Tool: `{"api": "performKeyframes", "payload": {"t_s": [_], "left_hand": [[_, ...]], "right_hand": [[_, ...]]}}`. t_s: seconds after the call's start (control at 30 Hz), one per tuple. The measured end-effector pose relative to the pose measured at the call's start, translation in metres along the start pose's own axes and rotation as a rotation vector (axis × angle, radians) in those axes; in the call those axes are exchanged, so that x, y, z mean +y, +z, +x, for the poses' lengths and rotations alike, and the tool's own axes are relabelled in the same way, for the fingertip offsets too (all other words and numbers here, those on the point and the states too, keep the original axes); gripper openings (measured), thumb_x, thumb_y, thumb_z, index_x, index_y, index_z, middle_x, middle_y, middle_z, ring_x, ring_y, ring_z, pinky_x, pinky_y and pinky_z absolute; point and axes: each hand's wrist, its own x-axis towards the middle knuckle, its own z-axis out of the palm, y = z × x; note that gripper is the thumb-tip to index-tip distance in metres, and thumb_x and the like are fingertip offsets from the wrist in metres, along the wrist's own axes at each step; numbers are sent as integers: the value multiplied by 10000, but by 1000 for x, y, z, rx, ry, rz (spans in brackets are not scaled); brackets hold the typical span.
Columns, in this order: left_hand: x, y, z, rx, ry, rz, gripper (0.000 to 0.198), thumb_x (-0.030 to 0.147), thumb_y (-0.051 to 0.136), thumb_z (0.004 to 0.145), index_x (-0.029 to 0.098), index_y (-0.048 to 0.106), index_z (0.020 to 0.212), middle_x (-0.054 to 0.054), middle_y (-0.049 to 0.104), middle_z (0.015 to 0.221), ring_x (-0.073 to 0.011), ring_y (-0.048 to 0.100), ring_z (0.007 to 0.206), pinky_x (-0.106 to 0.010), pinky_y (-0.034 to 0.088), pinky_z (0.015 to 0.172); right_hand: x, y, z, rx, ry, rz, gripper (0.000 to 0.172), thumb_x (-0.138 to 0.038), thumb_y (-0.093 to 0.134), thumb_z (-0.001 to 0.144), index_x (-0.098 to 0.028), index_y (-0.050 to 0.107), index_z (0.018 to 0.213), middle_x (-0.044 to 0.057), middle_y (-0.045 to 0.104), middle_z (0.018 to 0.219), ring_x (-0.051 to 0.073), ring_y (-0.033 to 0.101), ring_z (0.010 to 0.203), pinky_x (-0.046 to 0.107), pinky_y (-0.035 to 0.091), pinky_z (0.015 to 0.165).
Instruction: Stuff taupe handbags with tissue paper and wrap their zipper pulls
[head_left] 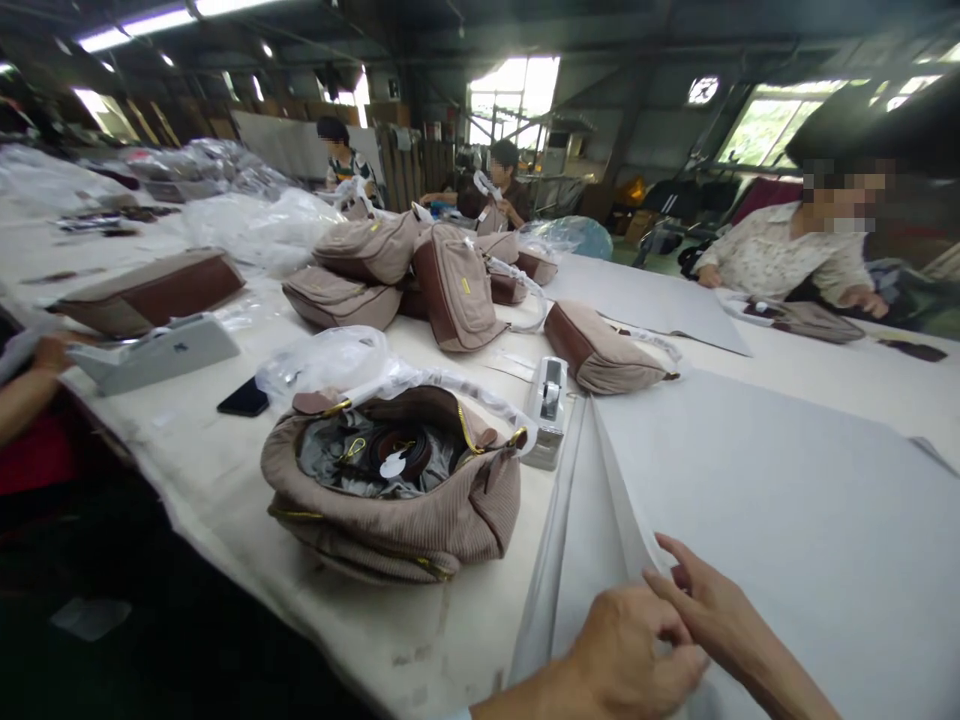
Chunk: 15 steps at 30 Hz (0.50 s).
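Observation:
A stack of large white paper sheets [772,500] lies at the right front of the table. My left hand [626,650] is closed at the near edge of the top sheets, its fingers curled on the paper. Just right of it, my right hand [701,590] touches the lifted sheet edge, thumb and forefinger close together around it. Left of the paper, an open taupe corded bag [397,520] stands upright, with grey lining and a coiled dark strap [401,450] inside. Its handle is wrapped in clear plastic. A metal-topped tape dispenser [547,410] stands behind the bag's right end.
Several taupe and brown bags [457,285] are piled mid-table. A grey tape dispenser [161,355], a black phone [244,398] and plastic film [322,360] lie left. A person [787,250] works at the right; two more are behind. Another person's arm [30,380] shows left.

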Motion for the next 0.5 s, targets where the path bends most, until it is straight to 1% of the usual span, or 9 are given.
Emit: {"api": "performKeyframes", "payload": {"t_s": [0.07, 0.13, 0.17, 0.23, 0.27, 0.33, 0.4, 0.43, 0.5], "left_hand": [[-15, -2, 6, 35, -262, -189, 179, 340, 605, 720, 168, 567, 687, -23, 586, 737, -158, 552, 711, -278, 460, 673], [-29, -10, 16, 45, -490, -397, 372, 511, 585, 702, 159, 564, 823, -52, 582, 861, -170, 556, 751, -269, 453, 597], [-35, -13, 23, 27, -552, -493, 472, 573, 574, 683, 160, 553, 911, -75, 571, 962, -179, 563, 788, -261, 451, 572], [-40, -17, 41, -36, -586, -615, 612, 643, 570, 644, 177, 526, 1038, -102, 539, 1098, -196, 580, 830, -266, 459, 548], [-41, -16, 52, -59, -581, -640, 632, 650, 566, 640, 185, 522, 1065, -103, 549, 1096, -201, 589, 816, -280, 469, 544], [-39, -10, 73, -51, -571, -656, 568, 589, 566, 661, 186, 529, 1059, -81, 599, 981, -192, 601, 748, -300, 481, 549], [-39, -1, 91, 16, -560, -625, 446, 468, 581, 670, 173, 545, 1002, -53, 610, 845, -190, 599, 697, -305, 483, 565], [-40, 2, 97, 55, -548, -587, 387, 414, 583, 670, 169, 552, 968, -44, 602, 793, -196, 598, 686, -307, 480, 568], [-45, 5, 104, 86, -498, -497, 287, 361, 577, 693, 171, 567, 907, -38, 581, 730, -220, 600, 687, -324, 477, 569]], "right_hand": [[-3, -4, 1, -14, -27, -8, 483, -507, 547, 580, -159, 611, 910, 27, 591, 584, 255, 595, 643, 386, 496, 684], [-5, -8, -4, -127, -32, 178, 396, -508, 518, 654, -180, 598, 861, 18, 598, 620, 235, 604, 673, 352, 499, 679], [-6, -9, -8, -186, -39, 281, 388, -516, 505, 695, -185, 591, 880, 18, 610, 662, 226, 612, 699, 337, 500, 685], [-11, -7, -15, -245, -78, 384, 403, -547, 509, 725, -188, 580, 895, 23, 618, 714, 220, 618, 740, 321, 504, 700], [-13, -3, -17, -249, -105, 370, 409, -565, 524, 717, -192, 577, 877, 22, 614, 713, 215, 614, 731, 313, 506, 686], [-17, 4, -14, -282, -152, 258, 411, -594, 571, 666, -197, 562, 772, 4, 579, 647, 183, 585, 609, 285, 502, 577], [-19, 8, -1, -355, -170, 164, 424, -616, 563, 665, -194, 532, 685, -21, 525, 555, 134, 516, 459, 248, 446, 444], [-21, 7, 11, -350, -163, 162, 433, -624, 540, 687, -192, 526, 677, -27, 511, 531, 120, 499, 423, 233, 417, 409], [-27, -3, 42, -226, -109, 268, 436, -619, 499, 740, -187, 547, 761, -10, 556, 577, 129, 558, 467, 221, 427, 427]]}}
